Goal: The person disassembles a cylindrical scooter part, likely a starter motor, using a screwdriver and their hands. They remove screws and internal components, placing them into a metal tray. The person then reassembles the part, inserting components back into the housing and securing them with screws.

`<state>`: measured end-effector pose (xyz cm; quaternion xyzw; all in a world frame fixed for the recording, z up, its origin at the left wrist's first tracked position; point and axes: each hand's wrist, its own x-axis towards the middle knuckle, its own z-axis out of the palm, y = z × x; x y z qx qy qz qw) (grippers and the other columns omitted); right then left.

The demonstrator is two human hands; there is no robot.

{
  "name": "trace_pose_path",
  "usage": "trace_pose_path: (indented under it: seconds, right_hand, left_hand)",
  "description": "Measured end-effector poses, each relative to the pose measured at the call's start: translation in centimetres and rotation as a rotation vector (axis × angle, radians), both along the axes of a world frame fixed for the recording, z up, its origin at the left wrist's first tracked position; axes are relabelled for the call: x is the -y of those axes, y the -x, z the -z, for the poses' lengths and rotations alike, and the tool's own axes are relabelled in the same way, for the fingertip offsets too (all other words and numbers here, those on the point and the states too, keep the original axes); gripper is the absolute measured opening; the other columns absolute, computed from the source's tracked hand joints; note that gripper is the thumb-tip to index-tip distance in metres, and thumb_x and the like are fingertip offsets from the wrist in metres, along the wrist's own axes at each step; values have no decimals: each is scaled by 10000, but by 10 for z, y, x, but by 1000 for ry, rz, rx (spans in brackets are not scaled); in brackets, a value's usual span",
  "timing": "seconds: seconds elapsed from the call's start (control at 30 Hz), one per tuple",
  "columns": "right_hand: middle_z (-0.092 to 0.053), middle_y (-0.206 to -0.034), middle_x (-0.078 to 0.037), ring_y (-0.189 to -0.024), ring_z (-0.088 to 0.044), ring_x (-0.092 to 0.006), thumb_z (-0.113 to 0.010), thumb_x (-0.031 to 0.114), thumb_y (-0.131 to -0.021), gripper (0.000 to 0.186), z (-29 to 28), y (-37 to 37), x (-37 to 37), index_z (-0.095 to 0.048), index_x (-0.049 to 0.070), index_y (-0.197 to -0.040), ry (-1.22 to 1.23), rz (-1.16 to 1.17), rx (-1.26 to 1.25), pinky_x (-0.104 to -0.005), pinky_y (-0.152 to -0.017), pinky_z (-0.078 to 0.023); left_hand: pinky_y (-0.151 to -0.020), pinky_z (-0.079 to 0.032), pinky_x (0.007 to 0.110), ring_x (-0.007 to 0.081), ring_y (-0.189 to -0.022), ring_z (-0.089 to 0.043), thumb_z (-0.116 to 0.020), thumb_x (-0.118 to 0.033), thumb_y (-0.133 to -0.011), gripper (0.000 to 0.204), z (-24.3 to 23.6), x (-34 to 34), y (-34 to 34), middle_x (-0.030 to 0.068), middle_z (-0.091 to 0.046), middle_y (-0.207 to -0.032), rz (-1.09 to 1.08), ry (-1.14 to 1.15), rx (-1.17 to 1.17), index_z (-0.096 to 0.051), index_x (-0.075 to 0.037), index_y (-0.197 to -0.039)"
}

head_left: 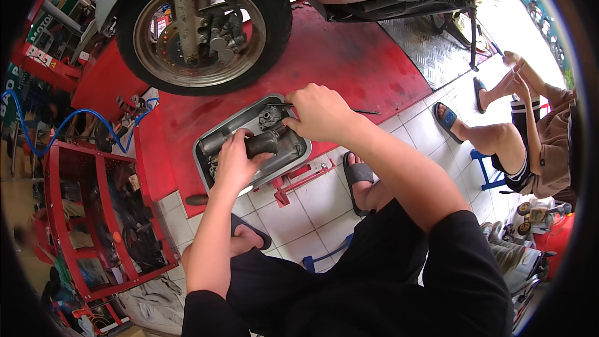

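Note:
A grey metal tray (209, 178) on the red platform (349, 62) holds metal parts, including a round grey casting (269, 116) and a cylinder (213, 143). My left hand (234, 161) grips a dark cylindrical metal part (262, 145) over the tray, fingers and thumb curved round it. My right hand (315, 109) is curled at the tray's far right, its thumb beside the dark part and casting; what its fingers hold is hidden. A thin black rod (365, 112) extends rightward from behind that hand.
A scooter's front wheel (203, 75) stands on the platform behind the tray. At left are a red tool cart (84, 162) and blue hose (75, 112). A seated person (549, 143) is at right on white tiles (306, 212), above tools and a red tank (558, 237).

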<state>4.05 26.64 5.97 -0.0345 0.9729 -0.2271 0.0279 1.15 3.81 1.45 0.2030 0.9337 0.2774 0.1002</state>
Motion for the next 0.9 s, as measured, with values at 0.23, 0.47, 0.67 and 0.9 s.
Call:
trace_pose_path:
  seconds: [0.23,0.47,0.67,0.9]
  right_hand:
    - [-712,-846,-215,-824,-701,-389,-759,276,-808,389,-1,-4,-8,-724,30,-1106,-2,-2,15,-455,-773,-570]
    - [-712,-867,-221,-841,-702,-391,-757,289,-812,400,2,-8,-13,-722,30,-1114,18,-7,28,-458,-782,-570]
    - [-706,-838,-221,-836,-700,-396,-753,288,-814,373,0,-9,-13,-722,29,-1081,4,-31,55,-464,-775,-571]
    - [-702,-810,-224,-814,-702,-397,-754,273,-805,375,-2,-10,-11,-723,35,-1094,25,-35,53,-468,-771,-570]
  left_hand:
    - [-876,-521,465,383,-1018,-634,-910,-121,-623,545,9,-21,-1,154,-617,-1071,159,147,-61,-638,-52,-1090]
    - [-912,-525,454,366,-1054,-627,-911,-164,-646,543,19,-35,-2,151,-612,-1099,178,271,-37,-646,-55,-1107]
    - [-820,-545,463,387,-935,-682,-914,-303,-677,519,30,-41,0,196,-676,-1014,94,311,-75,-667,-18,-1034]
    - [-752,-584,452,392,-880,-714,-826,-550,-733,675,38,-44,2,225,-691,-968,46,341,-127,-644,42,-1000]
